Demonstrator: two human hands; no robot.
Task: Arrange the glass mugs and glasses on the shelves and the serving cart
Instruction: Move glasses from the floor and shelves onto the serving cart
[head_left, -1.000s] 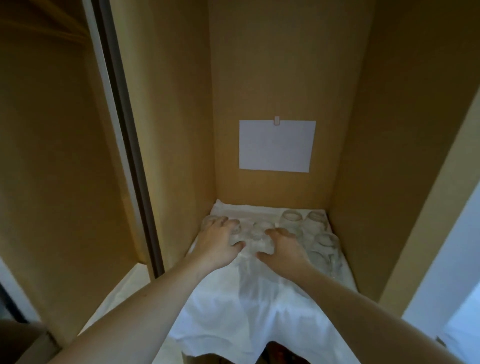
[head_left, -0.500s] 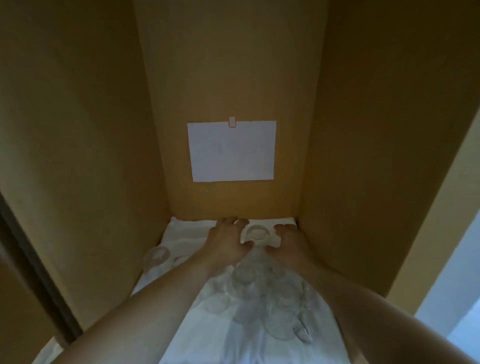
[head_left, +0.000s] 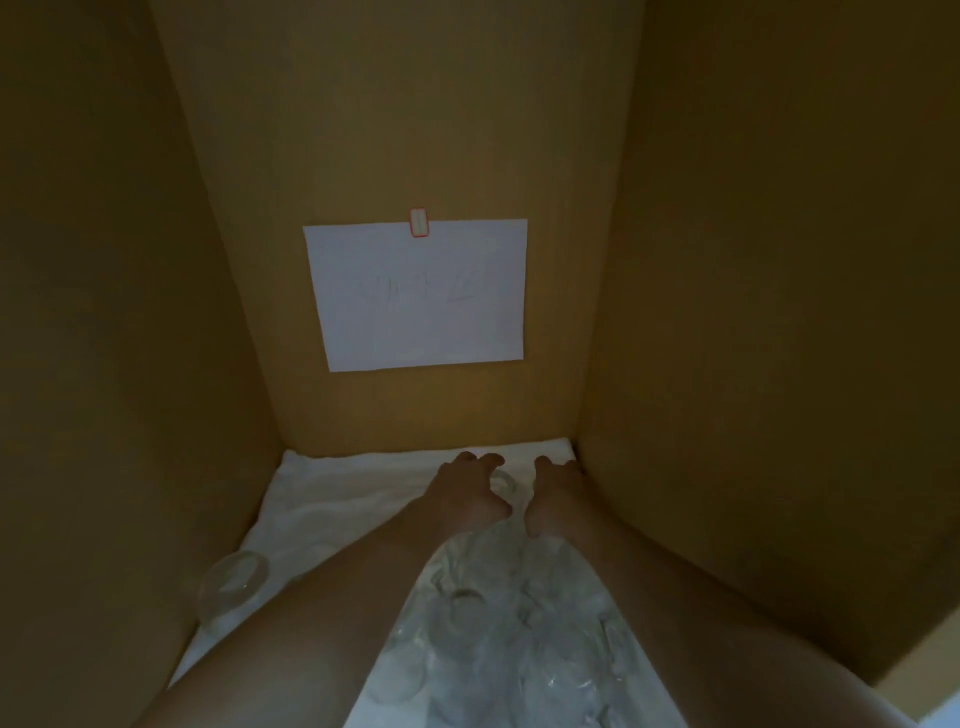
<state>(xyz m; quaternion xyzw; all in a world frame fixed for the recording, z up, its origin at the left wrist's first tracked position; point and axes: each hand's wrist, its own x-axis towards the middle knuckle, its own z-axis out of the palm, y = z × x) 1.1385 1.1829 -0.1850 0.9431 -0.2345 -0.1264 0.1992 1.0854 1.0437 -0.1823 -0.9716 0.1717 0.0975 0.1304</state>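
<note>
Tan wooden walls are closing in on three sides of a deep shelf compartment, and a white cloth is covering its floor right up to the back corner. White paper, fixed by a small red-edged clip at its top edge, is hanging on the back wall with faint marks too pale to read. Both bare forearms are reaching in from the bottom of the view toward the far right corner. Between and beneath the forearms a cluster of clear glasses is standing on the cloth, packed close together; their exact number is hard to tell in the dim light. One separate glass mug is sitting at the left wall, well apart from the cluster. At the back, the left hand and the right hand are curling their fingers round a single small glass from either side, gripping it between them just beside the back wall, with its rim partly showing in the gap between the hands.
</note>
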